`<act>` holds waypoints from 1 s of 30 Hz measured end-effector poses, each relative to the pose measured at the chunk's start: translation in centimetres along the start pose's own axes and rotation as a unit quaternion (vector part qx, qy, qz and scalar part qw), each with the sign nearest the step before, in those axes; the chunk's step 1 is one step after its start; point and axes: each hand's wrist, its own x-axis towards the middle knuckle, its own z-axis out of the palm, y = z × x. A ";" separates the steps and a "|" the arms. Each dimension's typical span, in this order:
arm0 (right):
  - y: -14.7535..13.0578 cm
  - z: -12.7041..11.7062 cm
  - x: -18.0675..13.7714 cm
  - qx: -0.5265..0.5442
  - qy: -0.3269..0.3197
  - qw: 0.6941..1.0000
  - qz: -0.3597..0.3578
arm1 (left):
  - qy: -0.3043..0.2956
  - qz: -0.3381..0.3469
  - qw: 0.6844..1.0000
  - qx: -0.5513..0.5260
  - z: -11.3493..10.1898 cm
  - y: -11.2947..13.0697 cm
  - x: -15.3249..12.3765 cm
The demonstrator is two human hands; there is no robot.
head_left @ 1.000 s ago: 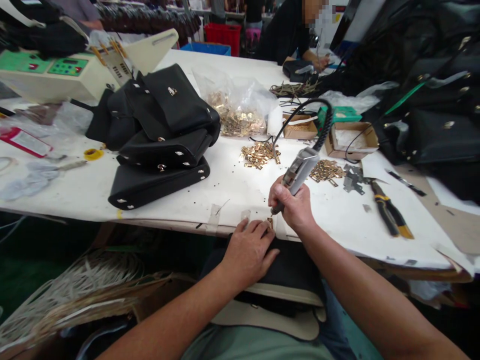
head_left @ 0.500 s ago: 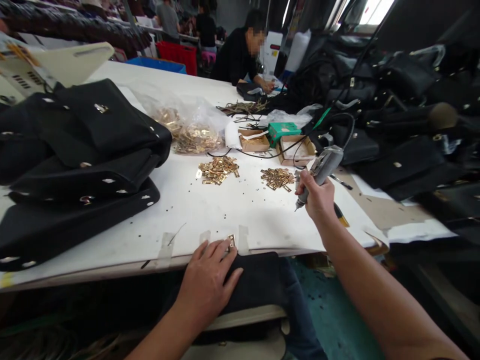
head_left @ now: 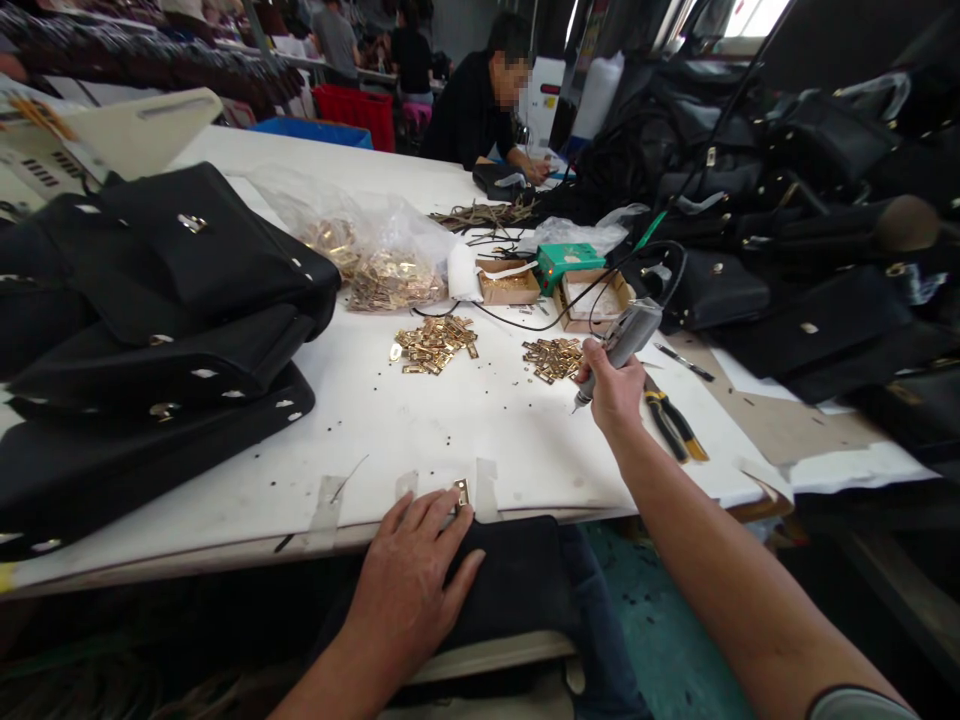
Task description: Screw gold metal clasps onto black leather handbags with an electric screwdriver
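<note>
While well forward, right fingers (head_left: 590, 360) around grey tool (head_left: 631, 326); left fingers (head_left: 429, 513) flat, close-set

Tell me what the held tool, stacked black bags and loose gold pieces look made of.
Held tool: grey metal or plastic; soft sheen. Black bags: possibly leather or imitation; smooth, satiny folds. Gold pieces: probably polished metal; bright glints.

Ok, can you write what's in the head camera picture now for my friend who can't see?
A person's right hand grips a grey tool above a white table, while their left hand lies at the near edge, touching a small metal plate. Two piles of golden parts lie beyond, with pliers to the right and black bags stacked left.
</note>
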 end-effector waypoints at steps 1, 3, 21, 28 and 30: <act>0.1 0.0 0.0 -0.001 0.002 1.000 0.003 | -0.001 -0.002 1.000 -0.003 0.0 0.0 0.0; 0.2 0.1 -0.1 0.000 0.003 1.000 0.008 | -0.002 -0.006 1.000 -0.008 0.0 0.0 0.0; -7.4 5.2 -14.3 0.222 -0.197 0.937 0.186 | -0.049 -0.034 0.997 -0.039 -0.9 0.9 -0.2; -7.0 5.6 -16.3 0.229 -0.193 0.926 0.228 | -0.047 -0.031 0.997 -0.042 -0.8 0.7 -0.2; -7.0 5.6 -16.3 0.236 -0.191 0.924 0.232 | -0.050 -0.031 0.997 -0.040 -0.7 0.7 -0.2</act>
